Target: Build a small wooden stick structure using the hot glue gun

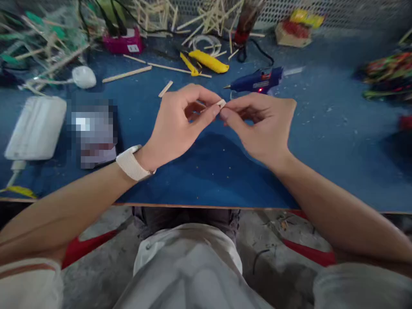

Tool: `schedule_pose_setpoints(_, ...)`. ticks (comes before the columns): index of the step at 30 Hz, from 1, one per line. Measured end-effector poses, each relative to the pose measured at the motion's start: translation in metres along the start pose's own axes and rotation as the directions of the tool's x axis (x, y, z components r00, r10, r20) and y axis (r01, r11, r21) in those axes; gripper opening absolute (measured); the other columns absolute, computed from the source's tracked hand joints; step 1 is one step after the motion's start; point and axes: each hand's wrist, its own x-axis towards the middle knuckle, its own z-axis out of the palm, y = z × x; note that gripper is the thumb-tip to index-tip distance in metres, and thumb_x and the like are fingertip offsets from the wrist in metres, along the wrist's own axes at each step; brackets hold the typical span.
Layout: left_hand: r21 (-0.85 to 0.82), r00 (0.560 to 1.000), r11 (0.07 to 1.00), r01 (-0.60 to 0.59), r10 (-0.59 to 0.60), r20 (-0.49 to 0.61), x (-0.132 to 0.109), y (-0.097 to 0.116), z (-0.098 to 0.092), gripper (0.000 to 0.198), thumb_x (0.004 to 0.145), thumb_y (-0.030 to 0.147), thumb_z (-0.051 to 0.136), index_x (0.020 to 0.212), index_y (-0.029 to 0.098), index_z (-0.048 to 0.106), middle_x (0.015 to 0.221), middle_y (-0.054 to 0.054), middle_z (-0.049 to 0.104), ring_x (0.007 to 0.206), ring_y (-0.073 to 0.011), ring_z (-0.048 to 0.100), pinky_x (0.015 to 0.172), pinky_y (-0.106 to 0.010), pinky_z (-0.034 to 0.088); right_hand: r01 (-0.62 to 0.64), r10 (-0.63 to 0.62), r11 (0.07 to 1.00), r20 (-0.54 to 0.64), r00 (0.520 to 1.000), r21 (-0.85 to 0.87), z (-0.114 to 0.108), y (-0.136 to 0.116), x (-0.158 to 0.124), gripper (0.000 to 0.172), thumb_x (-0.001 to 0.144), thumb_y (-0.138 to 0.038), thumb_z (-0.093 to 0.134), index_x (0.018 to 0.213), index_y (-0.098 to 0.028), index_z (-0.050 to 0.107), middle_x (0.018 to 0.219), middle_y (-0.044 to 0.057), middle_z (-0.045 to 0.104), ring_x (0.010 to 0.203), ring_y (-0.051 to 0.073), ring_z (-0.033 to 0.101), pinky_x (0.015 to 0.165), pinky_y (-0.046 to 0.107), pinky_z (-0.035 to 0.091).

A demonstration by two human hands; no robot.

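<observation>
Over the middle of the blue table, my left hand and my right hand meet at the fingertips. Between them is a short piece of pale wooden stick, mostly covered by fingers. My left thumb and index finger pinch it; my right thumb and index finger are pressed together at its right end. Just beyond my right hand lies a blue hot glue gun with a red light lit and its nozzle pointing left. Another short wooden stick rests on the table behind my left hand.
Yellow-handled pliers and longer sticks lie farther back. At left are a blurred phone-like device and a white power adapter. A pink box with cables and a pile of sticks stand at the rear.
</observation>
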Motion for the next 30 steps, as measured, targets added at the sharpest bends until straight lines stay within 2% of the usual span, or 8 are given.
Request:
schedule_pose_setpoints(7, 0.055, 0.999, 0.998, 0.017, -0.016, -0.03, -0.001, -0.003, 0.0, 0.035, 0.11, 0.06, 0.075, 0.107, 0.026, 0.082, 0.105, -0.006, 0.085, 0.09, -0.0198, 0.083, 0.076, -0.033, 0.069, -0.002, 0.001, 0.998, 0.014, 1.0, 0.068, -0.003, -0.006, 0.0, 0.023, 0.106, -0.052, 0.081, 0.099, -0.03, 0.085, 0.093, 0.001, 0.083, 0.075, 0.02, 0.079, 0.07, 0.038, 0.067)
schedule_pose_setpoints(12, 0.039, 0.999, 0.999, -0.013, 0.015, -0.039, 0.001, -0.008, 0.001, 0.038, 0.108, 0.064, 0.076, 0.106, 0.026, 0.081, 0.103, -0.006, 0.084, 0.088, -0.0196, 0.082, 0.074, -0.033, 0.068, -0.037, 0.038, 0.994, -0.015, 0.999, 0.101, -0.003, -0.009, 0.003, 0.032, 0.103, -0.061, 0.082, 0.093, -0.03, 0.08, 0.092, 0.003, 0.08, 0.064, 0.018, 0.072, 0.058, 0.037, 0.061)
schedule_pose_setpoints(15, 0.012, 0.998, 0.999, -0.05, 0.05, -0.035, 0.002, -0.011, 0.001, 0.04, 0.108, 0.065, 0.075, 0.108, 0.025, 0.081, 0.103, -0.006, 0.084, 0.089, -0.0199, 0.081, 0.077, -0.033, 0.069, -0.09, 0.089, 0.992, 0.005, 0.996, 0.088, -0.002, -0.007, 0.004, 0.034, 0.101, -0.065, 0.083, 0.101, -0.031, 0.08, 0.097, 0.004, 0.081, 0.074, 0.02, 0.076, 0.063, 0.038, 0.064)
schedule_pose_setpoints(17, 0.019, 0.998, 0.999, -0.049, 0.05, -0.025, 0.001, -0.01, 0.001, 0.04, 0.109, 0.065, 0.074, 0.111, 0.025, 0.081, 0.106, -0.007, 0.084, 0.095, -0.0218, 0.083, 0.082, -0.035, 0.07, -0.115, 0.111, 0.988, 0.048, 0.993, 0.108, -0.002, -0.006, 0.003, 0.036, 0.099, -0.065, 0.085, 0.109, -0.031, 0.081, 0.108, 0.005, 0.083, 0.085, 0.023, 0.079, 0.07, 0.039, 0.068)
schedule_pose_setpoints(19, 0.027, 0.999, 0.999, -0.047, 0.047, -0.015, 0.0, -0.009, 0.001, 0.039, 0.11, 0.064, 0.073, 0.113, 0.026, 0.081, 0.109, -0.007, 0.084, 0.099, -0.023, 0.083, 0.086, -0.037, 0.071, -0.13, 0.119, 0.983, 0.087, 0.989, 0.132, -0.001, -0.007, 0.003, 0.036, 0.097, -0.063, 0.088, 0.112, -0.031, 0.083, 0.112, 0.005, 0.084, 0.089, 0.024, 0.08, 0.073, 0.039, 0.069)
schedule_pose_setpoints(25, 0.034, 0.999, 0.998, -0.05, 0.05, 0.014, 0.0, -0.007, -0.002, 0.038, 0.11, 0.064, 0.072, 0.114, 0.027, 0.08, 0.109, -0.006, 0.085, 0.097, -0.0224, 0.084, 0.085, -0.037, 0.071, -0.179, 0.166, 0.968, 0.081, 0.983, 0.176, 0.001, -0.009, 0.005, 0.032, 0.096, -0.059, 0.09, 0.092, -0.028, 0.084, 0.086, 0.004, 0.079, 0.074, 0.023, 0.076, 0.062, 0.037, 0.062)
schedule_pose_setpoints(30, 0.041, 0.998, 0.997, -0.067, 0.067, 0.02, 0.002, -0.014, -0.002, 0.043, 0.11, 0.067, 0.071, 0.115, 0.026, 0.079, 0.106, -0.006, 0.085, 0.094, -0.0219, 0.081, 0.084, -0.038, 0.07, -0.183, 0.163, 0.954, 0.101, 0.981, 0.239, -0.001, -0.01, 0.007, 0.035, 0.094, -0.062, 0.092, 0.089, -0.028, 0.083, 0.084, 0.003, 0.078, 0.068, 0.02, 0.072, 0.06, 0.037, 0.06)
